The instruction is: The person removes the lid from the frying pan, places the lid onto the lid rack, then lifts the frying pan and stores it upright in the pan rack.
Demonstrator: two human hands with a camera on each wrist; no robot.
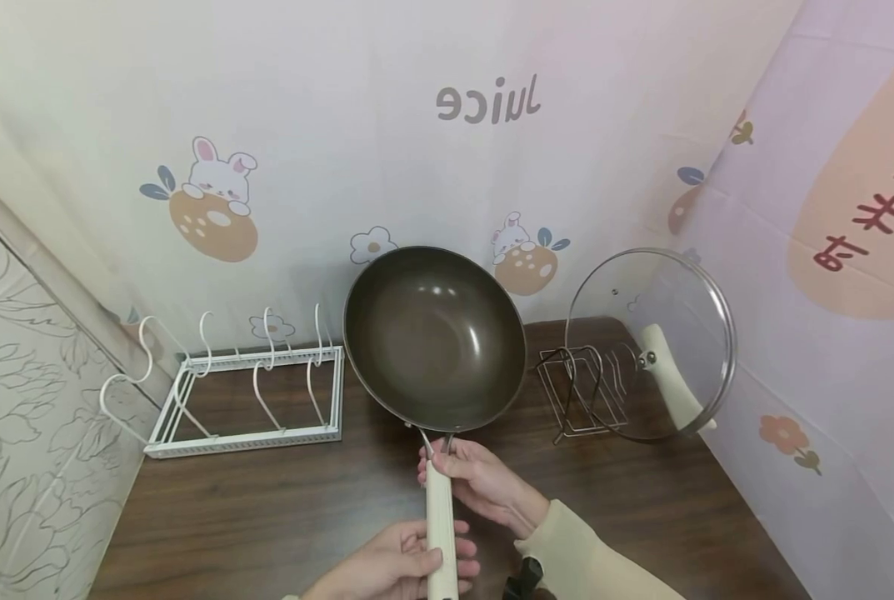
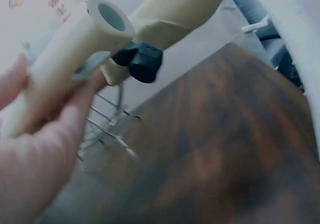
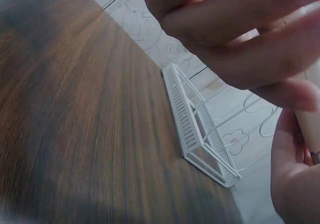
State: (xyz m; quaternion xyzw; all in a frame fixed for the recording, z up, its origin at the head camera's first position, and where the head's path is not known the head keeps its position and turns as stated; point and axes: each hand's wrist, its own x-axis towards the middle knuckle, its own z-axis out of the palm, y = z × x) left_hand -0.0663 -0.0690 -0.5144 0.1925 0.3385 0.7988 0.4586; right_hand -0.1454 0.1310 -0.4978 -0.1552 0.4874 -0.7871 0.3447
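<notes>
A dark wok (image 1: 435, 342) with a cream handle (image 1: 439, 521) is held up, its inside facing me, above the brown table. My right hand (image 1: 491, 487) grips the handle where its metal fork meets the pan, thumb on top. Lower down, my left hand (image 1: 394, 558) holds the handle near its end, thumb over it and fingers beneath. The left wrist view shows the handle's hollow end (image 2: 111, 18) beyond my left hand (image 2: 45, 154). In the right wrist view, fingers (image 3: 225, 24) hide most of the handle.
A white rack (image 1: 244, 450) with upright curved dividers stands on the left of the table (image 1: 282, 508). At right, a wire rack (image 1: 589, 429) supports a glass lid (image 1: 727, 333) with a cream handle. A printed curtain (image 1: 327, 125) hangs behind.
</notes>
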